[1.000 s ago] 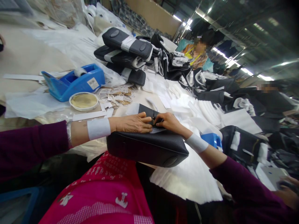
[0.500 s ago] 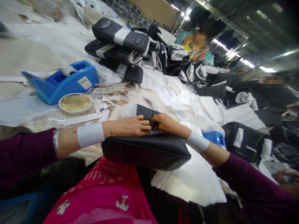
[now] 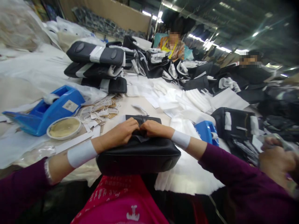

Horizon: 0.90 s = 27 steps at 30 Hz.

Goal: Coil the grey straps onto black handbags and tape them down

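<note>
A black leather-like bag (image 3: 140,155) lies on the table's near edge, its flat side with a round foot turned towards me. My left hand (image 3: 123,130) is closed at the bag's upper middle, fingers curled inward. Right against it, my right hand (image 3: 155,128) is closed too, pinching at the same spot near a dark strap-like band (image 3: 151,119). The fingertips and exactly which part they grip are hidden. White bands wrap both wrists.
To the left are a blue tape dispenser (image 3: 58,105), a round dish of yellowish paste (image 3: 65,128) and strung tags (image 3: 102,109). Taped black bags (image 3: 95,54) are stacked behind. A second blue dispenser (image 3: 205,130) stands right, near another person's blurred hand (image 3: 275,158).
My left hand has gone from fingers laid nearly flat to curled closed, against the right hand. The camera view has turned, shifting the table items left and down.
</note>
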Available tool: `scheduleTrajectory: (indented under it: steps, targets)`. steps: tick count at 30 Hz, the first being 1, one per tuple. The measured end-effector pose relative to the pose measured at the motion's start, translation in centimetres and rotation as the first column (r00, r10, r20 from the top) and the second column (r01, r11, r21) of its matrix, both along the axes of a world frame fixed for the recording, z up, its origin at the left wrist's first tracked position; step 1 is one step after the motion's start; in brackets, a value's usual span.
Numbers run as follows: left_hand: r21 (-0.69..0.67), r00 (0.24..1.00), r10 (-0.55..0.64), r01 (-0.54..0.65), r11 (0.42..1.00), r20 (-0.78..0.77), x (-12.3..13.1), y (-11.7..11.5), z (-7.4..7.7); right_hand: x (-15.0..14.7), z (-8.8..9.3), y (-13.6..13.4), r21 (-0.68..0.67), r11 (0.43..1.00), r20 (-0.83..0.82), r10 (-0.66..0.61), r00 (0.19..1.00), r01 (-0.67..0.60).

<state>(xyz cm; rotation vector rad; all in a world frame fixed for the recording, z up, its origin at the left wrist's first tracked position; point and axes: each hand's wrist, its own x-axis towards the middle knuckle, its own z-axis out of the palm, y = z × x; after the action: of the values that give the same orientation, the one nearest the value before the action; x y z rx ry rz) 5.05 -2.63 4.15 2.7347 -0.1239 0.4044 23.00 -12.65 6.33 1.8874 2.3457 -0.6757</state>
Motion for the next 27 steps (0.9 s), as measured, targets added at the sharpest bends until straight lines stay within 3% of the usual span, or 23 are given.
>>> scheduleTrajectory:
  steps: [2, 3, 6, 7, 8, 9, 10, 11, 12, 13, 14, 15, 17, 19, 21, 24, 25, 26, 27]
  targets:
    - [-0.148, 0.993, 0.121, -0.119, 0.982, 0.003, 0.7, 0.2, 0.0, 0.1, 0.3, 0.0, 0.005, 1.0, -0.054, -0.011, 0.998, 0.011]
    - [-0.176, 0.992, 0.121, -0.125, 0.976, -0.034, 1.1, 0.1, 0.0, 0.3, 0.8, -0.1, 0.003, 1.0, -0.071, -0.009, 0.997, 0.01]
    - [-0.104, 0.976, 0.041, -0.064, 0.992, -0.213, 1.6, -0.3, -0.3, 0.7, 3.4, -2.0, 0.028, 1.0, -0.126, -0.009, 0.992, 0.012]
    - [-0.061, 0.968, 0.042, -0.059, 0.996, -0.248, 1.6, -0.5, -0.5, 0.6, 4.5, -3.4, 0.109, 0.989, -0.185, -0.082, 0.979, 0.103]
    - [-0.022, 0.963, 0.051, -0.059, 0.998, -0.265, 1.5, -0.6, -0.7, 0.3, 5.5, -5.3, 0.221, 0.941, -0.272, -0.193, 0.943, 0.257]
    - [0.003, 0.962, 0.057, -0.058, 0.998, -0.267, 1.3, -0.8, -0.9, -0.3, 6.3, -7.6, 0.345, 0.807, -0.406, -0.332, 0.851, 0.479]
    - [0.012, 0.963, 0.06, -0.059, 0.998, -0.261, 1.1, -0.8, -1.1, -1.2, 6.7, -10.2, 0.412, 0.597, -0.543, -0.446, 0.711, 0.689]
    - [0.007, 0.966, 0.059, -0.059, 0.998, -0.252, 1.0, -0.9, -1.2, -2.4, 6.7, -12.9, 0.404, 0.387, -0.653, -0.512, 0.558, 0.829]
    - [-0.004, 0.968, 0.056, -0.059, 0.998, -0.244, 0.9, -0.8, -1.2, -3.8, 6.2, -15.6, 0.33, 0.22, -0.743, -0.539, 0.396, 0.918]
    - [-0.016, 0.969, 0.053, -0.059, 0.998, -0.239, 0.8, -0.7, -1.3, -5.4, 5.2, -18.0, 0.177, 0.175, -0.8, -0.548, 0.245, 0.968]
    - [-0.03, 0.97, 0.051, -0.06, 0.998, -0.239, 0.8, -0.6, -1.2, -7.1, 3.7, -20.0, -0.036, 0.19, -0.839, -0.539, 0.074, 0.981]
    - [-0.046, 0.969, 0.047, -0.06, 0.997, -0.243, 0.9, -0.5, -1.2, -8.8, 1.9, -21.5, -0.291, 0.248, -0.846, -0.518, -0.127, 0.924]
    - [-0.082, 0.967, 0.03, -0.053, 0.995, -0.252, 1.2, -0.3, -1.1, -12.0, -2.2, -22.7, -0.706, 0.357, -0.698, -0.496, -0.517, 0.611]
    - [-0.138, 0.968, 0.011, -0.047, 0.989, -0.252, 1.5, -0.3, -0.9, -14.4, -5.9, -21.9, -0.806, 0.436, -0.576, -0.419, -0.702, 0.401]
    - [-0.185, 0.97, 0.001, -0.048, 0.982, -0.245, 1.6, -0.5, -0.7, -16.0, -8.2, -19.9, -0.799, 0.471, -0.551, -0.324, -0.769, 0.374]
    - [-0.197, 0.972, 0.018, -0.066, 0.978, -0.234, 1.5, -0.8, 0.0, -16.9, -8.8, -17.0, -0.767, 0.486, -0.592, -0.282, -0.755, 0.419]
    - [-0.188, 0.973, 0.017, -0.061, 0.98, -0.23, 1.5, -0.8, 0.4, -16.9, -8.3, -16.4, -0.728, 0.514, -0.647, -0.297, -0.703, 0.453]
    - [-0.182, 0.974, 0.008, -0.05, 0.982, -0.225, 1.6, -0.8, 0.8, -16.7, -7.6, -15.9, -0.654, 0.562, -0.737, -0.321, -0.595, 0.507]
    - [-0.177, 0.976, -0.006, -0.034, 0.984, -0.22, 1.7, -0.7, 1.2, -16.3, -6.6, -15.5, -0.547, 0.625, -0.833, -0.339, -0.438, 0.557]
